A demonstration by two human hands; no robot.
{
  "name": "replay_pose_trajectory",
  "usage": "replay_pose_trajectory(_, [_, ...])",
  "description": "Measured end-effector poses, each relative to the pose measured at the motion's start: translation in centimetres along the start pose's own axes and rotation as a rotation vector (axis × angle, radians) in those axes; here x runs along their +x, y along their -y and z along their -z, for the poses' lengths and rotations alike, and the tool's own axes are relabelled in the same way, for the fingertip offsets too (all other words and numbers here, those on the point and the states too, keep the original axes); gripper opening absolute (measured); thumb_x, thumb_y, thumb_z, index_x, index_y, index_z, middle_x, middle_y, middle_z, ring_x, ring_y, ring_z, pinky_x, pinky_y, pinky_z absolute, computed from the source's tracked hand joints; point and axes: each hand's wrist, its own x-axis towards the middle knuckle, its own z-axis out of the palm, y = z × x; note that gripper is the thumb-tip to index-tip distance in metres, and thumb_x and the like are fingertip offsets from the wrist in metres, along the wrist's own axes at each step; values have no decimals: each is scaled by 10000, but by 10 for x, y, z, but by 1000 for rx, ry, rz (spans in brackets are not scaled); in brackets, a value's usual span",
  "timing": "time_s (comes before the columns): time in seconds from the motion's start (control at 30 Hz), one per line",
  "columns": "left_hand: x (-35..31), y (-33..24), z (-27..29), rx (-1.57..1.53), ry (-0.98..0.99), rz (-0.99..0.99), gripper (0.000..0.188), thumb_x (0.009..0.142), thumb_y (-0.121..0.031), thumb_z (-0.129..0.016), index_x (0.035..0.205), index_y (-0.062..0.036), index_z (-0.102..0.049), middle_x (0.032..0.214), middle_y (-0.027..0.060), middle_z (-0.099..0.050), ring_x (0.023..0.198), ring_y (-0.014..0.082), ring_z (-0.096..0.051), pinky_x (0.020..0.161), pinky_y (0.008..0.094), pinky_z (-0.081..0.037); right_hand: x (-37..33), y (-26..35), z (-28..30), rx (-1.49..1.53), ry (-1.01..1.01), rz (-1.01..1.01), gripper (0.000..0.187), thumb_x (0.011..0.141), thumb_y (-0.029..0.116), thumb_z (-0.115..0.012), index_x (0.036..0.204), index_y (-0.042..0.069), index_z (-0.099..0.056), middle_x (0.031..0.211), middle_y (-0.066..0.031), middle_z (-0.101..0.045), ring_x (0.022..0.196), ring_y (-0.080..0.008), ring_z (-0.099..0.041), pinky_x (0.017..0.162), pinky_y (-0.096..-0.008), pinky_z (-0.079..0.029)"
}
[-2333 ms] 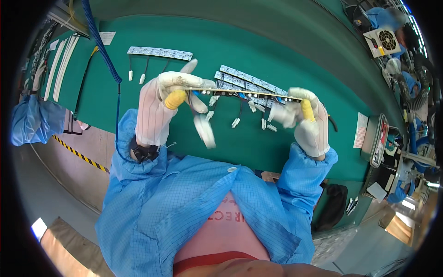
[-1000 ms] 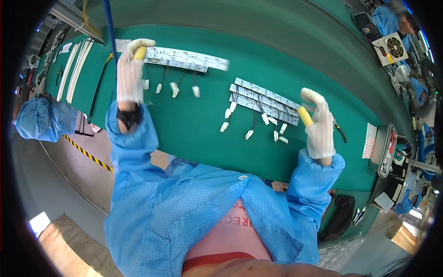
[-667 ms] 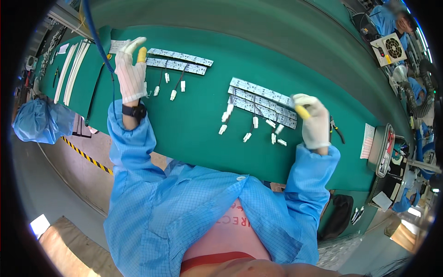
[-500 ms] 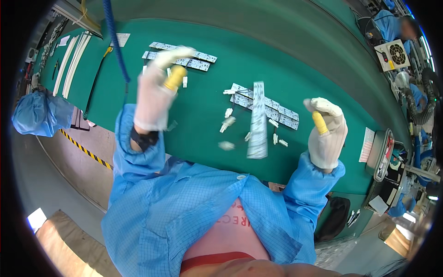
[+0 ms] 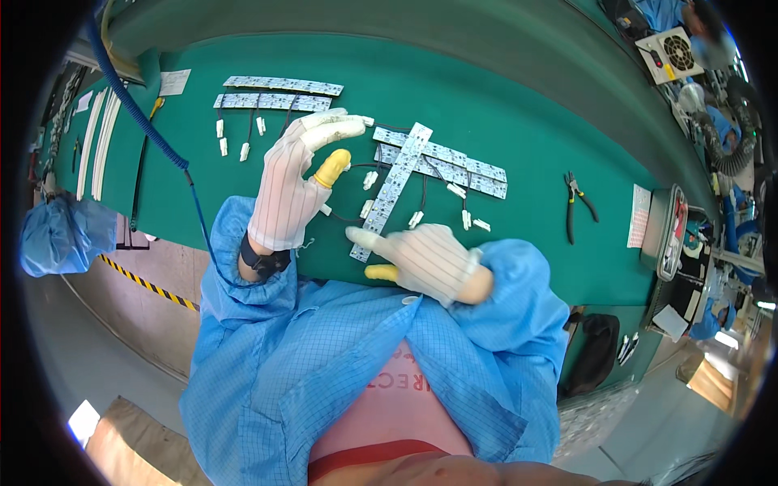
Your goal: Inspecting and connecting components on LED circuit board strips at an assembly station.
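Observation:
My left hand, white-gloved with a yellow finger cot on the thumb, is open. Its fingers curve beside white wire connectors, one connector right at the fingertips. My right hand, gloved alike, is open too, its index finger stretched across the near end of a slanting LED circuit board strip. The yellow-capped thumb lies apart, below that end. This strip crosses over a pair of similar board strips with black leads and several white connectors.
Another pair of board strips lies at the back left. Pliers rest to the right, by a printed sheet and a metal tray. A blue coiled cord hangs at left, near long white strips.
My right hand has moved left to the loose strip, uncovering the pliers. The strip now slants, its near end further left. My left hand has shifted right and down relative to the boards.

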Motion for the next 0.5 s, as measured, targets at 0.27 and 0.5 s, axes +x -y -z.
replay_pose_trajectory(0.27, [-16, 11, 19, -99, -139, 110, 278, 874, -98, -654, 1151, -76, -631, 1162, 101, -647, 1093, 236, -602, 941, 348, -466, -46, -16, 52, 513, -646, 153, 213, 804, 100, -731, 994, 28, -668, 803, -116, -680, 710, -190, -680, 639, -304, -544])
replay_pose_trajectory(0.5, [-5, -9, 17, -879, 1, 195, 843, 932, -635, -395, 1419, 47, -301, 1146, 184, -625, 1122, 276, -566, 1018, 407, -398, -94, -45, 62, 1447, -578, 258, 357, 843, 254, -736, 929, -72, -619, 740, -204, -635, 487, -237, -629, 391, -306, -514])
